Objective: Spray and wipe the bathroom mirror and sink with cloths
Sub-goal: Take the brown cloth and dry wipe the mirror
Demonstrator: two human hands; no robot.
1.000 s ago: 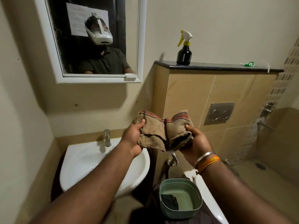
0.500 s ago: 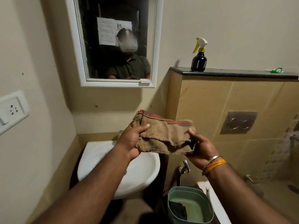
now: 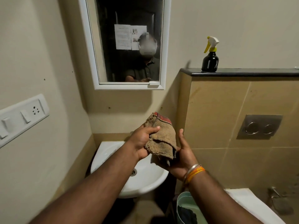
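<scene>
At the bottom edge of the view, a pale green tub [image 3: 182,206] with a dark cloth [image 3: 186,215] inside sat just beside the white toilet lid [image 3: 252,206], under the person's right forearm. Above the white corner sink [image 3: 145,180], both hands worked a folded brown cloth [image 3: 163,139] with a red stripe along its top edge. The left hand [image 3: 142,141] gripped the cloth's left side, thumb curled over its front. The right hand [image 3: 181,152] cupped the cloth from below and from the right, its palm turned up and one finger raised straight beside the fabric; a silver bangle and orange thread [image 3: 194,172] circled that wrist. On the left wall, a white switch plate [image 3: 22,115] ran toward the corner. A steel flush plate [image 3: 260,126] was set in the tan tiled wall on the right. Farther back, a black spray bottle [image 3: 210,57] with a white and yellow trigger stood upright near the left end of the dark ledge [image 3: 250,72]. The white-framed mirror [image 3: 129,46] hung above the sink.
</scene>
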